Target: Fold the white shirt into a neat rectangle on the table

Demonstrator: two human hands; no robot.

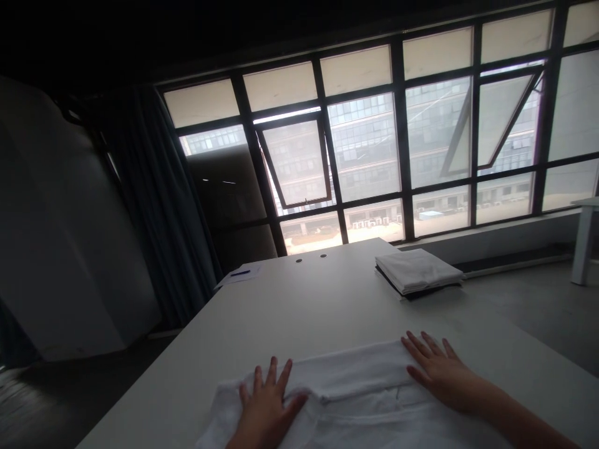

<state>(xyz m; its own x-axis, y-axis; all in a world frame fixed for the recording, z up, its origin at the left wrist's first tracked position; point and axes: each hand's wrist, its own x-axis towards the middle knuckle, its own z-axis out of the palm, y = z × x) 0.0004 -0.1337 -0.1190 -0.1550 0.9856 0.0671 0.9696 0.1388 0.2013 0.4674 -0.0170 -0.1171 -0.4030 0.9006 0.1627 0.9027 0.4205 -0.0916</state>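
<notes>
A white garment (360, 374), perhaps a shirt, lies spread on the white table at the bottom of the view, with creases across its middle. My left hand (267, 399) rests on its left part, fingers spread and pointing away from me. On the right, my right hand (440, 371) lies flat with fingers apart at the cloth's far right edge. Neither hand grips the fabric. The garment's near part runs out of the frame.
A folded stack of white and black cloth (418, 271) sits on the table (299, 305) at the far right. Paper with a blue pen (240, 272) lies at the far left. Beyond are a dark curtain (163, 206), windows and another table (581, 243).
</notes>
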